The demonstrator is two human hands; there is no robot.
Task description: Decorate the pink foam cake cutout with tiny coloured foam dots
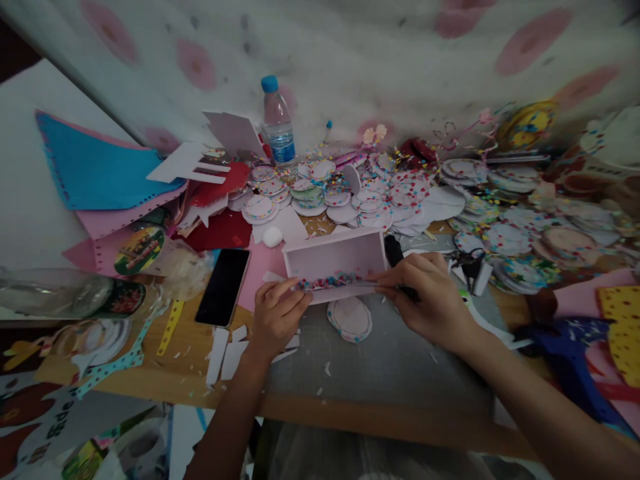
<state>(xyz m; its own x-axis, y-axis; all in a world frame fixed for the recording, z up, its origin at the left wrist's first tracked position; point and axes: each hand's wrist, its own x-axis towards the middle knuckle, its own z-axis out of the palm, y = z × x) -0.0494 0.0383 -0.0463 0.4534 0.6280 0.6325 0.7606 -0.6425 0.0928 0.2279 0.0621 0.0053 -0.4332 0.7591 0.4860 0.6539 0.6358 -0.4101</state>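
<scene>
A small pale open box [333,252] is tilted toward me above the work mat, with small red and blue bits [333,281] gathered along its lower side. My left hand [280,313] grips the box's near left corner, fingers bent over the edge. At the near right corner, my right hand [425,297] pinches the rim between thumb and fingers. Something dark shows under that hand's fingers; its kind is unclear. Just below the box, a round white disc with coloured specks around its rim [350,320] lies on the grey mat [380,367].
Speckled white discs [370,200] are piled behind the box. A water bottle [278,123] stands at the back. On the left are a black phone [223,287], paper offcuts [233,357] and a clear bottle lying down [65,293]. A blue-handled tool [570,353] lies right.
</scene>
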